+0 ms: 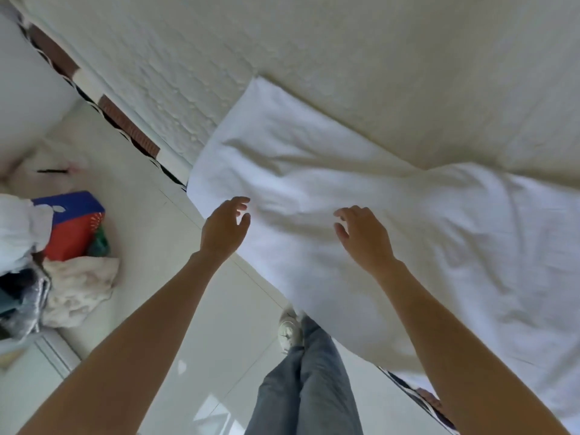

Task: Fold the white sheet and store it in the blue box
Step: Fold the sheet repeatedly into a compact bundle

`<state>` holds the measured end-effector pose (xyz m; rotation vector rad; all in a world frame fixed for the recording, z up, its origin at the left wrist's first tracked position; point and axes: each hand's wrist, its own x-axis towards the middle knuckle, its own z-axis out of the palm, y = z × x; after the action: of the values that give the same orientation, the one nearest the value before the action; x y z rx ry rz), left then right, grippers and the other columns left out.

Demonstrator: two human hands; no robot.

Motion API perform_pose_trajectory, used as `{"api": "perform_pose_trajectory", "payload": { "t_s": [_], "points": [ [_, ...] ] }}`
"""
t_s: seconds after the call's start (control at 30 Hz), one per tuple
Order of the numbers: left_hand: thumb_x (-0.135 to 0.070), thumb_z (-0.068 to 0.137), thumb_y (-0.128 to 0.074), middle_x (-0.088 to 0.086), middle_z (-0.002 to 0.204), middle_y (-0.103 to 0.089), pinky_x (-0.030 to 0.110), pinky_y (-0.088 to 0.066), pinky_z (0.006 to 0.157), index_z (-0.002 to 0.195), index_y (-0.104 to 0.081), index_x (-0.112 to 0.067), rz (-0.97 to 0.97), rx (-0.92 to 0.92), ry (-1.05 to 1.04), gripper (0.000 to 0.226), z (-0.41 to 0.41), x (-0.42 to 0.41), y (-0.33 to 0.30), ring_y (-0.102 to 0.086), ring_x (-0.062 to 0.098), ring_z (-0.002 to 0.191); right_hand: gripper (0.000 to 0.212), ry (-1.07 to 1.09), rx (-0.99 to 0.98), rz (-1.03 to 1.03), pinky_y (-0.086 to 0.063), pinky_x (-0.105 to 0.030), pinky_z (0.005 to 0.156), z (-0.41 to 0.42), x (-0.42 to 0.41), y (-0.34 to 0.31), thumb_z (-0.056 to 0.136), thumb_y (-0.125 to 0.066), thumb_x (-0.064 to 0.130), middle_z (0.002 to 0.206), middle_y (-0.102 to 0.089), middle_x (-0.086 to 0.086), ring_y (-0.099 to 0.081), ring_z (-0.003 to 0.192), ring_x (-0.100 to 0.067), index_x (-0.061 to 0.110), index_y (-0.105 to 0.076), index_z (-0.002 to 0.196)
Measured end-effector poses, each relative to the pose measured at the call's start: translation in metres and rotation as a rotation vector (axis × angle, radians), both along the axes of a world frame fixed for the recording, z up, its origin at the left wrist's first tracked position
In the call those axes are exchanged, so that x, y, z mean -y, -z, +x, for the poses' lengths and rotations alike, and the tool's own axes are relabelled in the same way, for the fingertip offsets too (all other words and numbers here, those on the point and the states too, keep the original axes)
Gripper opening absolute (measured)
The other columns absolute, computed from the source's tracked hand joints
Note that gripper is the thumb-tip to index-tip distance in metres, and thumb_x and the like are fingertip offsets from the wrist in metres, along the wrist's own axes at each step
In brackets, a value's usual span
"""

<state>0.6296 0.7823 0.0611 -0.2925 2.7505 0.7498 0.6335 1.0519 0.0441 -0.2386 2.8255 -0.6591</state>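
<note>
The white sheet (361, 196) lies as a long, wrinkled, partly folded band across the edge of the bed, one end overhanging toward the floor. My left hand (224, 227) hovers at the sheet's near-left edge, fingers apart, holding nothing. Further right, my right hand (364, 235) is over the middle of the sheet, fingers spread and curled downward, gripping nothing. The blue box (70, 207) with red sides stands on the floor at the left, partly hidden by white cloth.
The cream quilted mattress (345, 42) fills the upper view, with a brown-and-white patterned bed border (125, 127). A pile of clothes and cloth (75, 287) lies on the glossy white floor by the box. My jeans leg and white shoe (290, 331) stand beside the bed.
</note>
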Motion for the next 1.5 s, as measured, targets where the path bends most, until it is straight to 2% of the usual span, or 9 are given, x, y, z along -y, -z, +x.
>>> {"api": "perform_pose_trajectory", "payload": {
  "t_s": [0.43, 0.6, 0.67, 0.73, 0.83, 0.97, 1.2, 1.37, 1.5],
  "points": [
    [-0.033, 0.087, -0.06, 0.012, 0.128, -0.048, 0.041, -0.044, 0.088, 0.126, -0.043, -0.013, 0.0, 0.082, -0.106, 0.047, -0.196, 0.1, 0.095, -0.048, 0.029, 0.117, 0.032, 0.062, 0.035, -0.072, -0.047, -0.034, 0.081, -0.227, 0.131, 0.062, 0.094, -0.05, 0.019, 0.125, -0.052, -0.004, -0.056, 0.104, -0.023, 0.013, -0.053, 0.126],
    [-0.049, 0.078, -0.066, 0.014, 0.131, -0.042, 0.041, -0.037, 0.097, 0.138, -0.032, -0.008, -0.063, 0.196, -0.032, 0.08, -0.258, 0.122, 0.146, -0.041, 0.032, 0.12, 0.051, 0.182, 0.083, 0.012, -0.045, -0.038, 0.084, -0.325, 0.182, 0.111, 0.095, -0.049, 0.022, 0.15, -0.028, -0.004, -0.058, 0.106, -0.031, 0.017, -0.031, 0.143],
    [-0.051, 0.079, -0.064, 0.012, 0.123, -0.052, 0.039, -0.041, 0.089, 0.134, -0.037, -0.01, -0.058, 0.244, 0.002, 0.074, -0.272, 0.123, 0.154, -0.051, 0.031, 0.111, 0.064, 0.229, 0.141, 0.057, -0.046, -0.04, 0.085, -0.35, 0.193, 0.124, 0.096, -0.049, 0.026, 0.155, -0.018, -0.006, -0.056, 0.112, -0.033, 0.018, -0.014, 0.149],
    [-0.046, 0.087, -0.056, 0.01, 0.108, -0.062, 0.037, -0.044, 0.078, 0.122, -0.046, -0.011, -0.061, 0.258, 0.091, 0.05, -0.285, 0.125, 0.159, -0.059, 0.032, 0.098, 0.072, 0.274, 0.204, 0.088, -0.046, -0.039, 0.082, -0.37, 0.201, 0.139, 0.095, -0.05, 0.031, 0.15, -0.026, -0.011, -0.057, 0.109, -0.034, 0.018, -0.004, 0.15],
    [-0.035, 0.095, -0.047, 0.007, 0.091, -0.061, 0.035, -0.044, 0.062, 0.105, -0.053, -0.009, -0.06, 0.092, 0.254, 0.029, -0.289, 0.129, 0.152, -0.061, 0.03, 0.078, 0.058, 0.315, 0.227, 0.168, -0.042, -0.035, 0.072, -0.382, 0.207, 0.146, 0.097, -0.046, 0.034, 0.125, -0.048, -0.014, -0.059, 0.099, -0.033, 0.014, -0.022, 0.145],
    [-0.03, 0.096, -0.045, 0.009, 0.084, -0.058, 0.03, -0.036, 0.052, 0.107, -0.054, -0.004, -0.039, 0.013, 0.319, 0.029, -0.295, 0.136, 0.131, -0.059, 0.034, 0.059, 0.032, 0.316, 0.021, 0.207, -0.031, -0.03, 0.061, -0.392, 0.212, 0.122, 0.101, -0.038, 0.03, 0.104, -0.054, -0.013, -0.058, 0.081, -0.031, 0.006, -0.055, 0.113],
    [-0.034, 0.098, -0.037, 0.005, 0.069, -0.059, 0.043, -0.05, 0.063, 0.093, -0.05, -0.008, 0.124, -0.073, 0.333, 0.03, -0.374, 0.12, 0.078, -0.06, 0.032, 0.061, 0.031, 0.448, -0.165, 0.156, -0.029, -0.031, 0.059, -0.463, 0.209, 0.059, 0.101, -0.035, 0.029, 0.103, -0.053, -0.012, -0.054, 0.079, -0.03, 0.006, -0.056, 0.104],
    [-0.035, 0.097, -0.041, 0.011, 0.063, -0.057, 0.041, -0.047, 0.061, 0.081, -0.046, -0.009, 0.178, -0.197, 0.351, 0.03, -0.463, 0.1, 0.062, -0.057, 0.036, 0.062, 0.027, 0.575, -0.292, 0.095, -0.032, -0.03, 0.062, -0.532, 0.189, 0.043, 0.1, -0.038, 0.025, 0.103, -0.052, -0.013, -0.054, 0.08, -0.03, 0.003, -0.055, 0.097],
    [-0.037, 0.097, -0.041, 0.014, 0.073, -0.061, 0.035, -0.036, 0.062, 0.086, -0.049, -0.008, 0.09, -0.137, 0.377, 0.032, -0.518, 0.096, 0.091, -0.057, 0.036, 0.071, 0.026, 0.626, -0.168, 0.075, -0.036, -0.031, 0.07, -0.578, 0.184, 0.067, 0.101, -0.036, 0.019, 0.115, -0.049, -0.016, -0.055, 0.09, -0.032, 0.001, -0.052, 0.109]
  ]
}}
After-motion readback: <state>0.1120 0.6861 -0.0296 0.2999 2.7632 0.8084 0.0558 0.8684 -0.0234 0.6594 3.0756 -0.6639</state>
